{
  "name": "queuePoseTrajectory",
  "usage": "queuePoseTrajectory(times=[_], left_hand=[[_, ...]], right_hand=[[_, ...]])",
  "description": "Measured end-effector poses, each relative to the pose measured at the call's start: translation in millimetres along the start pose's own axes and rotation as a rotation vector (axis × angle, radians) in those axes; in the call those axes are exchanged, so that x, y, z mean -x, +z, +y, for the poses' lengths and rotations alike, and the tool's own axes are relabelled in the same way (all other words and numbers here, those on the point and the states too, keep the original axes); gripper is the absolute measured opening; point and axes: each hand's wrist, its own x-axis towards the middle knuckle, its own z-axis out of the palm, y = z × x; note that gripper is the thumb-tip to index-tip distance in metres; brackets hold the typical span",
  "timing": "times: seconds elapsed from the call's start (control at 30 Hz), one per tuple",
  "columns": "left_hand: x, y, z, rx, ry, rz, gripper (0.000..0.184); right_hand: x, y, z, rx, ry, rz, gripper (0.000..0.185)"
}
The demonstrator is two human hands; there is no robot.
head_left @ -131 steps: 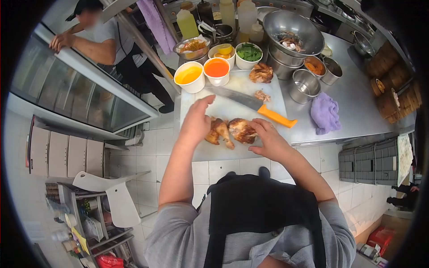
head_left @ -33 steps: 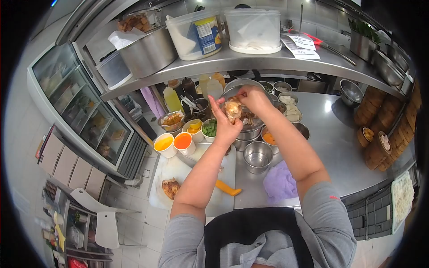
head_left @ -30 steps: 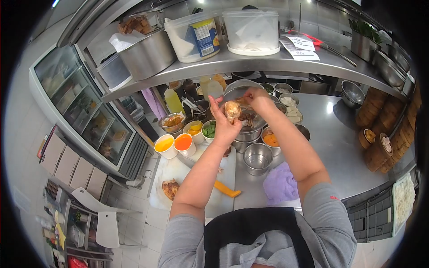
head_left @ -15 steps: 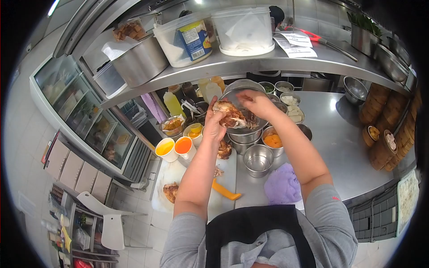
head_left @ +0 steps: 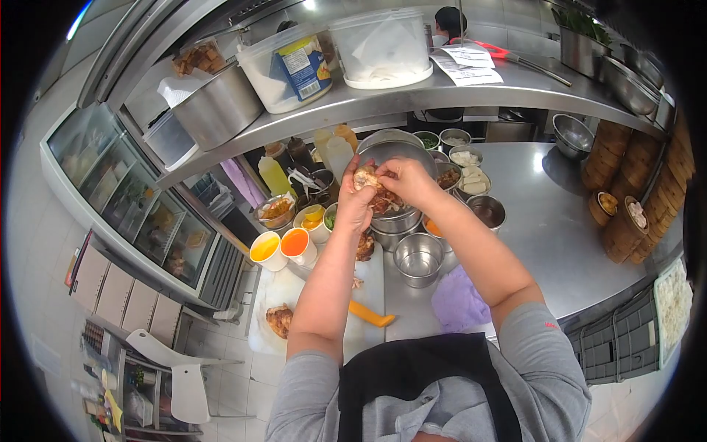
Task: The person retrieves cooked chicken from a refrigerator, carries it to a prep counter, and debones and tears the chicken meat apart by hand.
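Observation:
My left hand (head_left: 356, 208) grips a browned piece of roast chicken (head_left: 365, 177), holding it up over a metal bowl (head_left: 398, 219). The fingers of my right hand (head_left: 409, 181) are closed in a pinch at the right side of that chicken. Shredded dark meat shows in the bowl below, partly hidden by my hands. On the white cutting board (head_left: 266, 293) under my left forearm lie another browned chicken piece (head_left: 280, 321) and a yellow-handled tool (head_left: 372, 315). A further chicken piece (head_left: 364, 247) sits at the board's far end.
Cups of yellow sauce (head_left: 265, 249) and orange sauce (head_left: 297, 244) stand left of my hands. A steel pot (head_left: 418, 261) and purple cloth (head_left: 461, 299) are nearer me. Above runs a steel shelf (head_left: 398, 94) with tubs. Bamboo steamers (head_left: 626, 230) stack at right.
My right hand has come down from above the bowl to the chicken and now pinches it. My left hand has turned the chicken piece. The view has shifted slightly.

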Motion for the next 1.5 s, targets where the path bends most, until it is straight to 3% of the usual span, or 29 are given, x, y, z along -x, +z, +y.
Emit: queuePoseTrajectory(times=[0.23,0.5,0.6,0.73,0.93,1.0,1.07,1.13,1.23,1.4,1.47,1.5], left_hand=[[-7,-10,1,0.134,-0.025,0.111,0.076],[-10,-7,-2,0.341,-0.012,0.206,0.056],[-16,-9,-9,0.139,0.055,0.306,0.051],[-27,-18,-23,0.034,0.123,0.468,0.044],[-19,-12,-12,0.389,-0.091,0.248,0.041],[-17,-8,-5,0.409,-0.184,0.253,0.041],[-19,-4,-4,0.425,-0.258,0.212,0.041],[-23,-12,-11,0.403,-0.266,0.232,0.04],[-24,-19,-18,0.528,-0.272,0.122,0.037],[-23,1,-13,0.437,-0.279,0.1,0.044],[-22,3,-6,0.23,-0.64,0.136,0.041],[-24,-7,-9,0.23,-0.639,0.135,0.041]], right_hand=[[13,1,4,0.069,-0.221,-0.024,0.015],[21,15,-6,0.157,-0.301,0.009,0.013],[26,20,-10,0.251,-0.326,0.065,0.013],[25,28,-1,0.151,-0.164,0.108,0.015],[10,24,20,-0.173,0.125,0.121,0.015],[3,18,27,-0.493,0.346,0.054,0.015],[-4,12,31,-0.408,0.296,0.115,0.016],[-10,6,32,-0.718,0.526,0.06,0.015],[-16,-2,28,-0.874,0.565,0.06,0.013],[-21,-7,31,-0.956,0.504,0.078,0.012],[-21,-7,31,-1.029,0.464,0.098,0.012],[-20,-9,32,-1.028,0.463,0.097,0.012]])
